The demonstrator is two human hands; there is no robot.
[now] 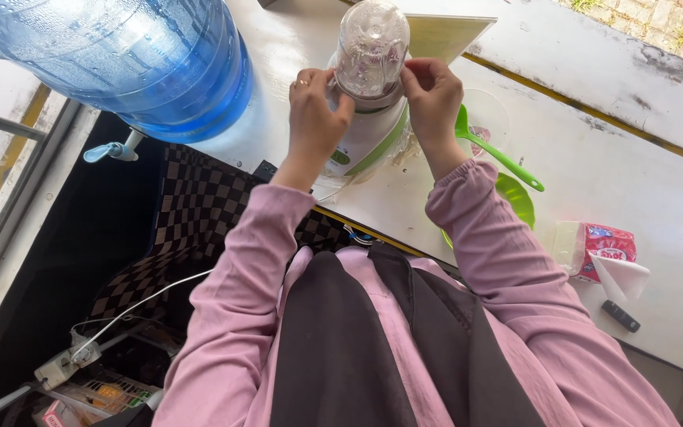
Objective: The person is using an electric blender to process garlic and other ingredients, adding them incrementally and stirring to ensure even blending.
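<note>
Blender jar: the clear plastic blender jar [371,49] sits on its white-and-green blender base [369,138] at about 12 o'clock in my view, on the white counter [594,158].
Left hand: my left hand [315,111] is wrapped on the jar's lower rim from 9 o'clock, fingers curled and pressing it, a ring on one finger.
Right hand: my right hand [432,99] pinches the same rim from 3 o'clock, fingertips closed on the jar.
Sleeves: both arms are in pink sleeves, over a dark apron [373,348] at 6 o'clock.
Spoon: a green spoon [493,150] lies just beside my right wrist, at 2 o'clock, its bowl near a clear cup [485,119].
Green dish: a green dish [515,198] lies partly hidden behind my right forearm.
Tissue pack: a red-and-white tissue pack [604,251] is at 3 o'clock, well apart from the blender.
Water bottle: a large blue water bottle [128,55] lies at 10 o'clock, its tap [112,150] over the counter edge.
</note>
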